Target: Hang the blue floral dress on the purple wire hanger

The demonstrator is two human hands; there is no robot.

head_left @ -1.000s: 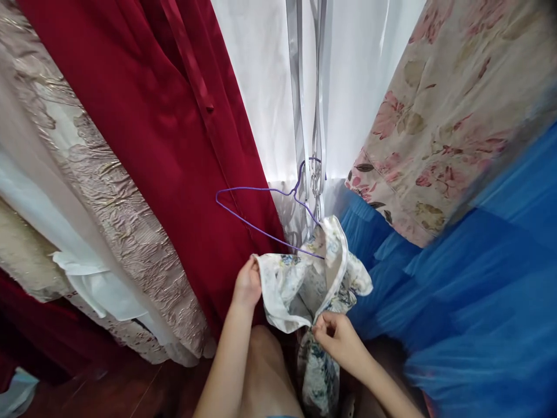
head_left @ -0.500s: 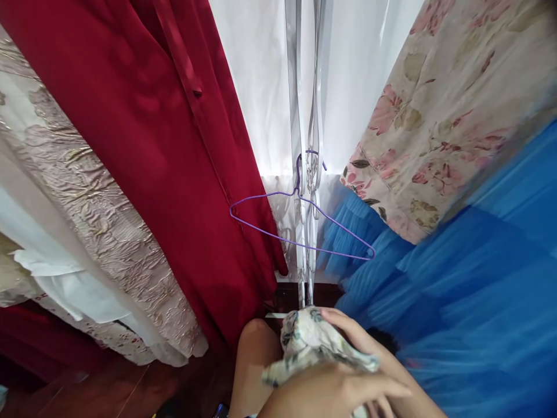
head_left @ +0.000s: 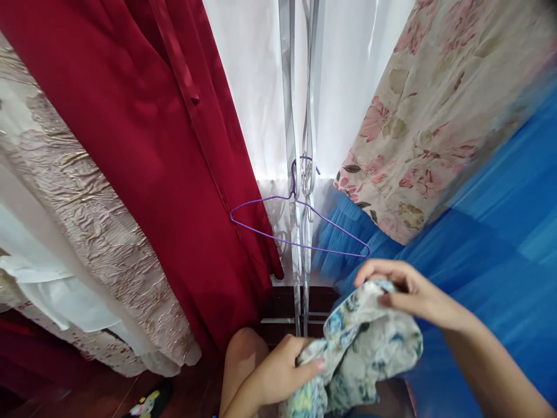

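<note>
A pale garment (head_left: 374, 348) with a blue, green and yellow print is spread between my two hands, low in the view. My left hand (head_left: 289, 366) pinches its left part, thumb on top. My right hand (head_left: 394, 287) grips its upper right edge, the thumb pressing from the front. The cloth is bunched, and its cut cannot be made out. Above the hands a purple clothes hanger (head_left: 300, 226) hangs bare by its hook among white ribbons (head_left: 302, 116); it touches neither hand.
Long red fabric (head_left: 174, 174) hangs on the left beside a textured beige garment (head_left: 104, 191). White cloth (head_left: 248, 75) is behind the ribbons. Floral fabric (head_left: 404, 139) and blue tulle (head_left: 500, 278) hang on the right. A dark slipper (head_left: 150, 403) is on the floor.
Both hands, earlier close together and crossed over the bunched garment, have moved apart. The right hand has risen to the right, and the garment is stretched out more between them.
</note>
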